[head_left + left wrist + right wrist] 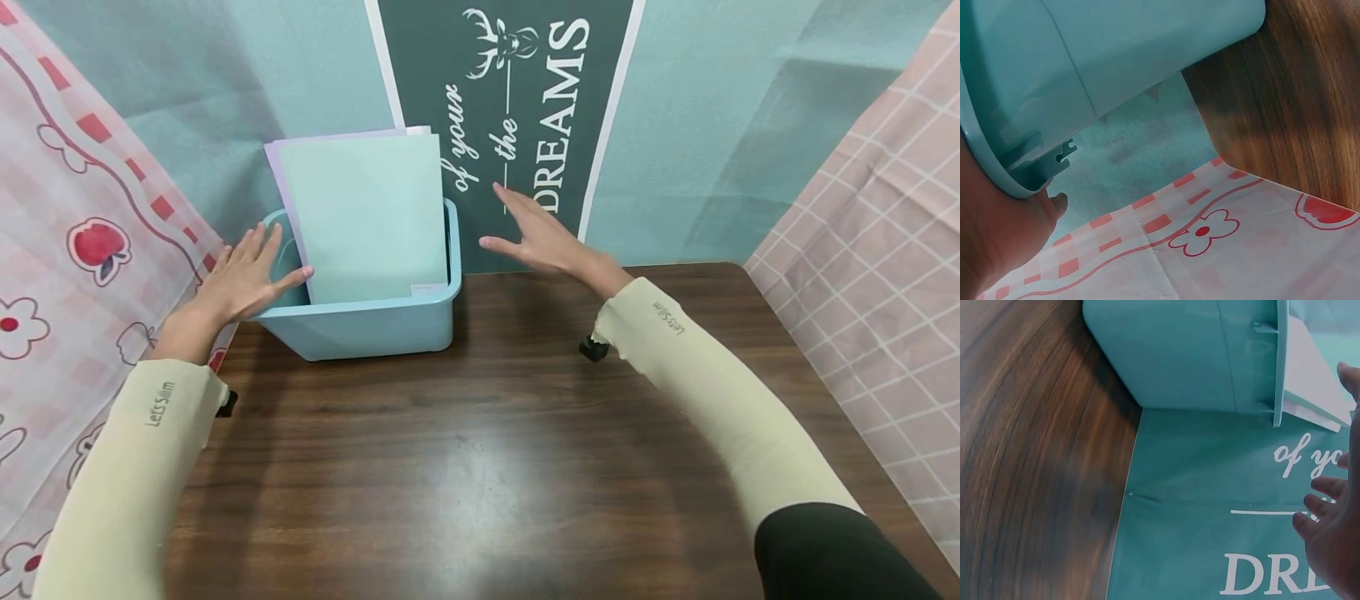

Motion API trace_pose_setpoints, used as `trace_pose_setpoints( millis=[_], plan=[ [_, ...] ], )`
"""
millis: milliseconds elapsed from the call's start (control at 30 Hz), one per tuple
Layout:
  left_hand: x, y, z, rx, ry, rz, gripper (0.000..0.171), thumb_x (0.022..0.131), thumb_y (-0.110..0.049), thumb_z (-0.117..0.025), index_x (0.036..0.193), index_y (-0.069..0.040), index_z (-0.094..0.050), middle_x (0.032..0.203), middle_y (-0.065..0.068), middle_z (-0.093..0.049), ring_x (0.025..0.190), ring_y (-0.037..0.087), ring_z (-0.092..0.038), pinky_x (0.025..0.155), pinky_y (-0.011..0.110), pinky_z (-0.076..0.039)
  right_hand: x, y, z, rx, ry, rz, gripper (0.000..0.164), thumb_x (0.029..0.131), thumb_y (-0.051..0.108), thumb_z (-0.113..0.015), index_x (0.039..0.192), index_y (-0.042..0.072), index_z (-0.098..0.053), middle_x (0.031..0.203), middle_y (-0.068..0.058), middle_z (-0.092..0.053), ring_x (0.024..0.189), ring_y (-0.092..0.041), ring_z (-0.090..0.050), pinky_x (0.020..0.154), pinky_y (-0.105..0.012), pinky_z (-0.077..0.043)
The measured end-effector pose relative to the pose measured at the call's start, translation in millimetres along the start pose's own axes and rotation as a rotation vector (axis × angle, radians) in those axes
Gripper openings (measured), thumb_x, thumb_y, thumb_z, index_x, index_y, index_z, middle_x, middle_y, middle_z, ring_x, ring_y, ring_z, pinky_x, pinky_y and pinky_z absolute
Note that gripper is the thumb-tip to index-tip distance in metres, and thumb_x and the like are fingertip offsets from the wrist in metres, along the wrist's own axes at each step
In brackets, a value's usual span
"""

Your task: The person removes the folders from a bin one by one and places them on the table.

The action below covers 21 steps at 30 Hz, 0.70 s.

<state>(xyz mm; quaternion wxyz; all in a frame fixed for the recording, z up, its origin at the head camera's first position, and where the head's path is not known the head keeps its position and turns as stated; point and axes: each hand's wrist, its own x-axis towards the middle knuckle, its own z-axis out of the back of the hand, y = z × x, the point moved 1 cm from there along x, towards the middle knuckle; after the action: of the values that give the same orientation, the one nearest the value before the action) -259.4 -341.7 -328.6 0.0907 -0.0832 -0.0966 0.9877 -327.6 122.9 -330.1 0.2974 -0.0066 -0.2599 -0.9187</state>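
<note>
A light blue plastic bin [367, 331] stands at the back left of the table, with pale green and lilac sheets or folders [363, 217] upright inside, rising above its rim. My left hand [238, 279] is at the bin's left rim, fingers extended and thumb reaching over the opening. In the left wrist view that hand [997, 231] lies right against the rim, its fingers partly hidden. To the right of the bin my right hand [542, 236] is in the air with straight, spread fingers and nothing in it; the right wrist view shows its fingertips [1310, 525] apart from the bin.
The brown wood-grain table [465, 467] reaches forward to a blue-green backdrop [675, 167] with white lettering. A pink and white patterned cloth [67, 275] hangs close on the left, near the bin. Pink checked cloth [892, 250] borders the right side.
</note>
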Motion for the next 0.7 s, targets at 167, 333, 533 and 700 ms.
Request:
trace_pose_setpoints(
  millis=[167,333,533,700],
  plan=[
    [0.7,0.2,-0.3,0.006,0.001,0.003,0.104,0.104,-0.075,-0.032,0.167,-0.005,0.014,0.173,0.025,0.02,0.16,0.048,0.014,0.124,0.072,0.01,8,3,-5,0.091,-0.015,-0.017,0.104,0.096,0.074,-0.057,0.172,0.022,-0.008,0.178,-0.004,-0.014,0.164,-0.024,-0.014,0.132,-0.053,-0.016],
    [1.0,0.6,0.3,0.01,0.007,0.006,0.104,0.104,-0.075,-0.031,0.167,-0.005,0.014,0.173,0.025,0.021,0.16,0.048,0.014,0.124,0.071,0.01,15,11,-11,0.189,-0.04,-0.006,0.102,0.096,0.071,-0.06,0.172,0.025,-0.009,0.177,-0.001,-0.018,0.163,-0.019,-0.017,0.132,-0.05,-0.018],
    [0.5,-0.6,0.5,0.008,0.021,0.01,0.105,0.104,-0.075,-0.031,0.166,-0.004,0.015,0.172,0.025,0.022,0.16,0.049,0.015,0.125,0.071,0.009,25,20,-18,0.297,-0.043,-0.023,0.102,0.096,0.063,-0.064,0.173,0.021,-0.011,0.176,-0.003,-0.024,0.162,-0.02,-0.024,0.13,-0.049,-0.025],
    [0.4,-1.0,1.4,0.0,0.025,0.015,0.105,0.104,-0.075,-0.031,0.166,-0.005,0.015,0.172,0.024,0.022,0.16,0.048,0.015,0.125,0.07,0.008,33,24,-24,0.413,-0.067,-0.017,0.099,0.098,0.053,-0.069,0.172,0.015,-0.014,0.175,-0.008,-0.027,0.161,-0.023,-0.028,0.129,-0.047,-0.029]
  ],
)
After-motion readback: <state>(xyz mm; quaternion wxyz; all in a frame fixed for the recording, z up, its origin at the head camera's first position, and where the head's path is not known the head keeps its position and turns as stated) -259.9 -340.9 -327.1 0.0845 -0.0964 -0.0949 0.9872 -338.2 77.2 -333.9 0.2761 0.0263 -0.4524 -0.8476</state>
